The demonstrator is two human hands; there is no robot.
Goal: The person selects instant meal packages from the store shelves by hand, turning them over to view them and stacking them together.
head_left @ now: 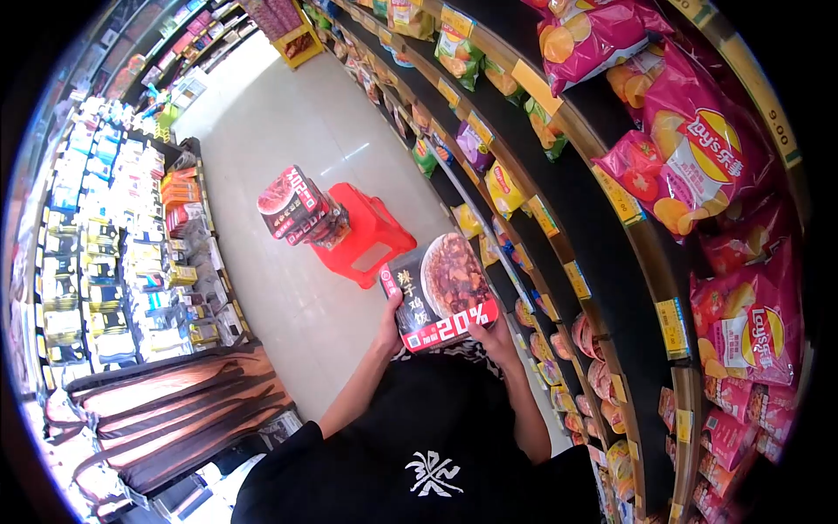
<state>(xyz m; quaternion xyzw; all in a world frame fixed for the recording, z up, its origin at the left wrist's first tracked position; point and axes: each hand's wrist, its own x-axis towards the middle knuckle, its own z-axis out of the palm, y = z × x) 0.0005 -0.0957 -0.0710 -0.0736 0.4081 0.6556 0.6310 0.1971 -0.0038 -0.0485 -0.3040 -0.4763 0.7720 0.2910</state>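
A boxed instant rice meal (pixel 439 293), dark with a picture of a bowl and a red "20%" band, is held in front of my body. My left hand (pixel 390 323) grips its left edge, thumb on the front. At the lower right corner my right hand (pixel 496 339) closes around the box, its thumb over the red band. Just beyond stands a red plastic stool (pixel 371 231). A stack of similar meal boxes (pixel 297 205) rests on the stool's far left side.
Shelves with bagged chips (pixel 690 148) and price tags run along the right. Cup-shaped packs (pixel 594 367) sit on lower shelves. On the left is a rack of packaged goods (pixel 105 253). A grey floor aisle (pixel 253 113) leads to a yellow display stand (pixel 297 48).
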